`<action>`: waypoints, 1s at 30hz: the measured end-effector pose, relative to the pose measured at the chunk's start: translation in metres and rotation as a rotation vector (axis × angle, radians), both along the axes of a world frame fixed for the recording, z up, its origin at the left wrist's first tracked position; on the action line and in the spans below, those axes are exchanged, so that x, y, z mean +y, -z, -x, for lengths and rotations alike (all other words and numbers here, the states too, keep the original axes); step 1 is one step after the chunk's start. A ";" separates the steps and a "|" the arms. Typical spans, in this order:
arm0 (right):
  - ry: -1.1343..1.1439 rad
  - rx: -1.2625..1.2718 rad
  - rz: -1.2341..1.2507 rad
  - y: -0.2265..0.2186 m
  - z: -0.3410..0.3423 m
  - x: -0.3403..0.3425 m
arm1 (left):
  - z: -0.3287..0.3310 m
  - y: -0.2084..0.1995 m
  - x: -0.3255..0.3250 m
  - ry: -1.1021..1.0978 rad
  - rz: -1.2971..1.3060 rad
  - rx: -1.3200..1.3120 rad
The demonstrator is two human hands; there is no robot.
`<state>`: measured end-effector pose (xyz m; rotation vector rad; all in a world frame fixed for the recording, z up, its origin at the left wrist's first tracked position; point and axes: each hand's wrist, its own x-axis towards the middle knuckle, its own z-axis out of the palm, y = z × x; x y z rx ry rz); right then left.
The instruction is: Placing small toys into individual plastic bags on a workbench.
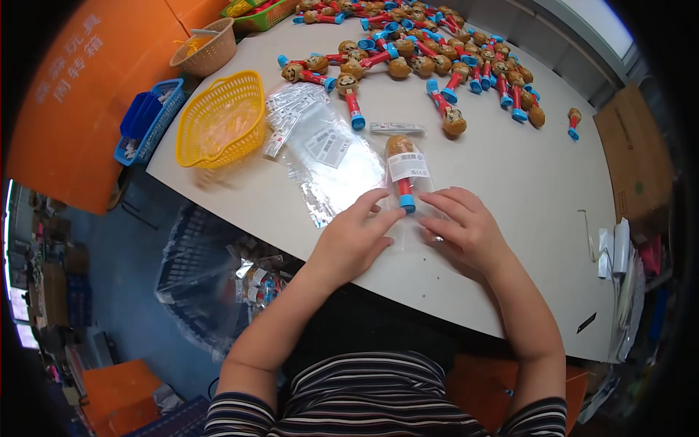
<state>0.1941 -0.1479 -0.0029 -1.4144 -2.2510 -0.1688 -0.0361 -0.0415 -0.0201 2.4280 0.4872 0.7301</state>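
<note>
A toy with a brown round head, red handle and blue end (406, 205) lies inside a clear plastic bag (419, 156) on the table in front of me. A white printed label (408, 166) crosses its middle, and the bag's header strip points away from me. My left hand (355, 237) is at the bag's lower left, its index finger by the blue end and its thumb apart. On the other side, my right hand (466, 224) rests with spread fingers on the bag's lower right edge. Left of them lies a stack of flat clear bags (338, 186) with labels (328, 146) on top.
Many similar toys (422, 64) are heaped at the table's far side. A yellow basket (256, 109), a tan basket (218, 52) and a blue tray (162, 116) line the left. Below the table edge stands a blue crate (186, 255) holding bagged toys. A cardboard box (633, 160) borders the right.
</note>
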 end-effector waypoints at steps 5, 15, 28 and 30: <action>0.028 0.243 0.033 0.005 -0.004 -0.001 | -0.013 0.009 -0.006 -0.017 -0.092 -0.118; 0.123 0.717 0.336 0.007 -0.013 -0.001 | -0.013 0.011 -0.011 -0.107 0.429 -0.223; 0.560 1.521 0.877 -0.007 0.006 0.004 | -0.029 0.014 -0.004 -0.343 0.874 -0.025; 0.567 1.584 0.872 -0.007 0.002 0.003 | -0.035 0.004 -0.009 -0.357 0.968 -0.127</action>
